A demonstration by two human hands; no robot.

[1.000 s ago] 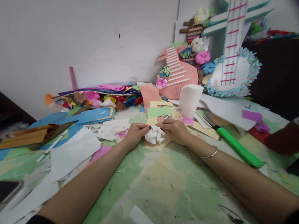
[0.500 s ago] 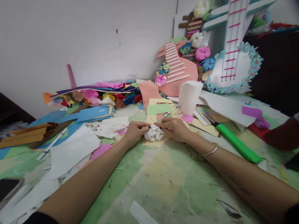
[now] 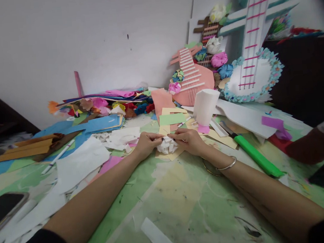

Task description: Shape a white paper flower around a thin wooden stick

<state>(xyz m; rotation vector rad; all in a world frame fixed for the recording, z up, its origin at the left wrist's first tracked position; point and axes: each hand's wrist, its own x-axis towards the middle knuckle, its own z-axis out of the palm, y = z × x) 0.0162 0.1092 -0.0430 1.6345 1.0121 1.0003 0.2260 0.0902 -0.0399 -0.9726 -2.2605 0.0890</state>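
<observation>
Pinched between our left hand [image 3: 147,145] and our right hand [image 3: 191,141], the crumpled white paper [image 3: 167,147] sits low over the table [image 3: 165,196], with yellow paper [image 3: 173,156] showing around its near edge. Fingertips of both hands close on its far side; which fold each holds is too small to tell. We judge tearing the likeliest trouble: an uneven pull could rip thin folds. Squeezing hard could flatten the bunched layers, while a slack pinch could let them spring open. Near our right hand, the white roll [image 3: 206,108] stands upright, and a knock from our knuckles could topple it. Farther right lies the green-handled knife [image 3: 257,156], its grey end angled toward the roll, so a careless sideways reach might meet the blade. Bumping the marker [image 3: 184,122] behind our fingers could set it rolling.
</observation>
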